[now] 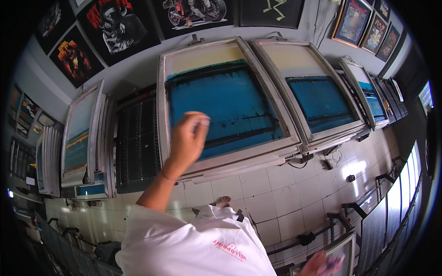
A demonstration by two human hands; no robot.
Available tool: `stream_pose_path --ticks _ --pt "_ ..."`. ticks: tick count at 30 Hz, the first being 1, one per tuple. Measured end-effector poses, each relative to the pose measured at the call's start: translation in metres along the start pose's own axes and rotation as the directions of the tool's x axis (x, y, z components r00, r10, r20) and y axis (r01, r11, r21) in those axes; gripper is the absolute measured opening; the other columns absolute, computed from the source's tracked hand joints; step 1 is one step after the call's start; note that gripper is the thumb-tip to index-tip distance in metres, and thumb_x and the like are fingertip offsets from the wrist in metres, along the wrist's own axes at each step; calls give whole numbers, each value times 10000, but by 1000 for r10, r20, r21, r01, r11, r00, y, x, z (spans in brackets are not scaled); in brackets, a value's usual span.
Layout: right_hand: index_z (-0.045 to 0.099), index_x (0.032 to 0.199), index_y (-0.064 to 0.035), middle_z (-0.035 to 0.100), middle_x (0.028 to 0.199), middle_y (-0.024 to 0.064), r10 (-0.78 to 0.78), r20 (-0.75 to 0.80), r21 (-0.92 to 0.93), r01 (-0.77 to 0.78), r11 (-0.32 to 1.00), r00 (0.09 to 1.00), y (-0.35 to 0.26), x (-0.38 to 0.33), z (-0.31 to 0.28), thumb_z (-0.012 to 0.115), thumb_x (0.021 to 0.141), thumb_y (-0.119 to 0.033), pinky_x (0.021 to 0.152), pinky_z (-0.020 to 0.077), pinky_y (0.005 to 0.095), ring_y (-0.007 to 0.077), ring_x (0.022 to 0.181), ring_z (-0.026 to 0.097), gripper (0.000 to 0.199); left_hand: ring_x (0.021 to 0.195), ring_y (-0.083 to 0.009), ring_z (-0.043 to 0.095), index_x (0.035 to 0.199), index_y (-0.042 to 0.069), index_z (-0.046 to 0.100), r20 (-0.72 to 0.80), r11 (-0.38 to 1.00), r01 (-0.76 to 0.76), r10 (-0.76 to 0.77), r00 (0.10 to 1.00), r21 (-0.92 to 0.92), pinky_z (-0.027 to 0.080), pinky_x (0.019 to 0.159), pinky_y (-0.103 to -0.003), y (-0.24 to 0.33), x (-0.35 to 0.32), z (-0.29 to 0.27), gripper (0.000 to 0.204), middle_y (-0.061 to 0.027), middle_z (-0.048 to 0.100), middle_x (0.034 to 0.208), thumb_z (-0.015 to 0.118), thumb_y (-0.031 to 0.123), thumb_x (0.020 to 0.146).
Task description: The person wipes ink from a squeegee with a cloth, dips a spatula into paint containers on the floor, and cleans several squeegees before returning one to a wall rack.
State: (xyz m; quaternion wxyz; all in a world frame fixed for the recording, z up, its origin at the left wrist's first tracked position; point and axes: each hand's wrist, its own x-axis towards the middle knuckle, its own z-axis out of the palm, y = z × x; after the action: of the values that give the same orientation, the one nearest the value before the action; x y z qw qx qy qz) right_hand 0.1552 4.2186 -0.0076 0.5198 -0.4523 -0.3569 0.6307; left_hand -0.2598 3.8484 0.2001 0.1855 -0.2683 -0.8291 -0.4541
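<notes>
A large silk-screen frame (221, 152) with a blue-coated mesh and dark taped borders leans in front of me. Over its lower left part is my left hand (189, 138), with fingers curled together; anything inside them is hidden from view, and I cannot tell whether it touches the mesh. Low at the right, my right hand (315, 264) is closed around a crumpled pinkish cloth (332, 264), slightly blurred. Close by that hand stands another framed screen (352, 253), partly cut off by the picture's edge.
To the right are a second blue screen (322, 103) and a smaller one (370, 94). Several screens (80, 138) stack at the left beside a black perforated panel (138, 138). Metal racks (391, 225) line the lower right. Small objects (351, 178) and cables lie on the tiled floor (258, 184).
</notes>
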Motion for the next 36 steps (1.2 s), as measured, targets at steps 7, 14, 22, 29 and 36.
stream_pose_path --ticks 7,14,22,29,36 --pt "377 1383 -156 491 1206 -4 -35 812 218 -248 944 582 -6 51 261 517 923 -335 1054 303 597 147 943 554 512 703 -165 479 918 -22 532 -265 821 563 -525 809 93 435 698 -306 -131 -64 -73 350 -94 475 756 488 320 978" --pt "504 1156 -103 564 899 0 295 889 -163 -359 919 350 28 40 384 465 954 -253 780 506 387 121 757 560 255 697 -134 360 776 15 454 -7 643 742 -757 654 -193 374 671 -302 -150 -79 -57 503 -25 377 706 407 471 984" --pt "543 1158 -19 599 895 46 256 864 -147 -270 952 433 12 -8 400 428 949 -135 592 490 266 128 730 593 265 728 -187 435 842 -46 513 -163 790 594 -613 773 -152 400 700 -346 -151 -79 -43 578 -95 467 754 356 489 994" --pt "518 1193 -5 599 927 55 137 858 -20 -234 972 496 -25 -12 373 422 938 -102 625 511 287 140 774 613 289 705 -175 367 776 -42 436 -132 782 609 -622 772 -132 374 718 -329 -110 -58 -57 593 -63 375 712 350 503 992" --pt "538 964 -91 537 726 9 4 762 173 -210 962 647 -64 33 289 432 947 -172 461 405 257 117 566 519 135 711 -176 406 843 -29 489 -26 842 466 -490 871 -273 395 721 -325 -79 -10 -22 519 -69 426 717 366 451 999"
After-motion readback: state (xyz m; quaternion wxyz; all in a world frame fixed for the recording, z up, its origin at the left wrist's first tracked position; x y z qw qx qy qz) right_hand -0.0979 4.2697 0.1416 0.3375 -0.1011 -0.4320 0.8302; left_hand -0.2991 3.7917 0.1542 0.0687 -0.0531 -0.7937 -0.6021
